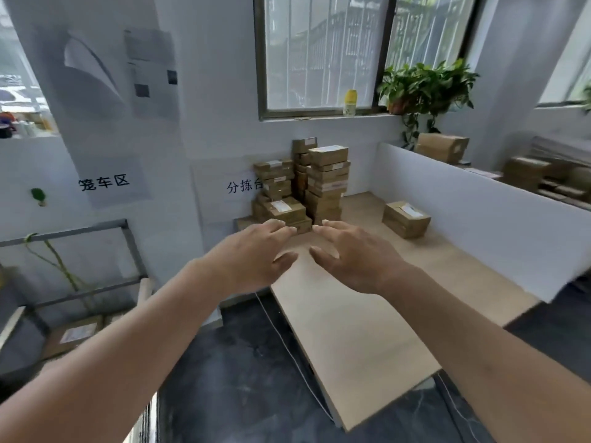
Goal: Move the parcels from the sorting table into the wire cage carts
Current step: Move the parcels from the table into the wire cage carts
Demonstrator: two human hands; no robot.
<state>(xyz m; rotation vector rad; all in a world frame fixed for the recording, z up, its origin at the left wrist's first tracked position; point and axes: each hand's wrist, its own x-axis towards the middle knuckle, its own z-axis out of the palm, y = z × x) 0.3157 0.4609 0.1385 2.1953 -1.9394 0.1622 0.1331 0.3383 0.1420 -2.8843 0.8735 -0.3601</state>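
Both hands reached forward over the wooden surface (361,318) toward the middle of the frame, holding nothing: the left hand (256,254) and the right hand (358,254) had their fingers spread and relaxed, palms down, nearly meeting. The parcels (315,183) stood just beyond them, stacked in uneven columns against the back wall, with a lone box (405,219) apart to the right. The cart (76,270) sat at the lower left of the frame, one labelled parcel (75,335) seemingly already in it — blur made that hard to confirm.

The risk lay in the stack itself. The tall columns looked loosely piled, so pulling a low box, such as the labelled one (283,211) nearest the fingers, could have toppled those above. A grip from only one side might have let a box slip during the swing left — over bare floor (243,372).
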